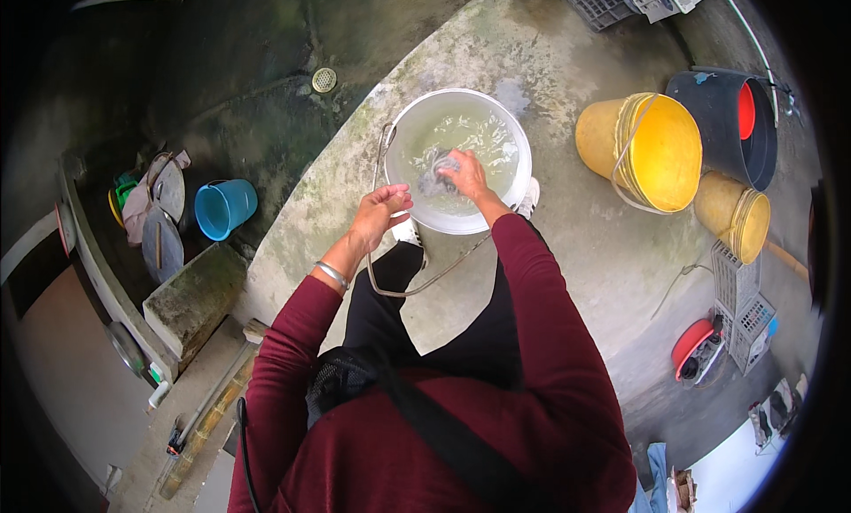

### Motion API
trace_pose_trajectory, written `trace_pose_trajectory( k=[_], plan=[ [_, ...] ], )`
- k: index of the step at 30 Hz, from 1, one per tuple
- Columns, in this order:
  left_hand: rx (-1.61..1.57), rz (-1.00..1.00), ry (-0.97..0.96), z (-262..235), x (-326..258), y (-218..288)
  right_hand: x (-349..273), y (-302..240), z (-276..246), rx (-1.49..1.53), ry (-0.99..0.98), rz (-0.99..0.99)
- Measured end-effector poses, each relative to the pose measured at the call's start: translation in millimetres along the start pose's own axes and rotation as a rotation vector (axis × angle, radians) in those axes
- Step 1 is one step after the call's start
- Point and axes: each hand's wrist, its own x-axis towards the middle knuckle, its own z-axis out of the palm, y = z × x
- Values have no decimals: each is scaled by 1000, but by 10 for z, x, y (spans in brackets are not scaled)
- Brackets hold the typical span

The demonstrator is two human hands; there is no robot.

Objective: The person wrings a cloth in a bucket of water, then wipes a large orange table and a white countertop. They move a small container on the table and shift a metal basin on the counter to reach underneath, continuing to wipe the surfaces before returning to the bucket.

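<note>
A white bucket (525,163) of slightly cloudy water stands on the concrete between my feet, its wire handle (417,291) hanging toward me. Inside it, my right hand (466,174) is closed on a bunched grey cloth (433,173) at the water's surface. Ripples and glints spread around the cloth. Just off the bucket's left rim is my left hand (383,211), its fingers loosely bent and apart, with nothing in them. A silver bangle (331,275) circles that wrist.
To the right stand a large yellow bucket (667,154), a smaller yellow one (752,225) and a dark tub (761,154). Left, beyond the raised concrete's edge, are a blue bucket (225,208) and a stone block (195,300). A floor drain (324,79) lies beyond.
</note>
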Motion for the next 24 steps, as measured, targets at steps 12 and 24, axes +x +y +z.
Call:
trace_pose_trajectory(
  k=[12,24],
  plan=[
    [-226,-29,106,86,185,-158,-190,-458,-7,503,23,169],
    [-1003,116,29,619,541,-336,-1007,-1799,-1068,673,-41,-260]
  ],
)
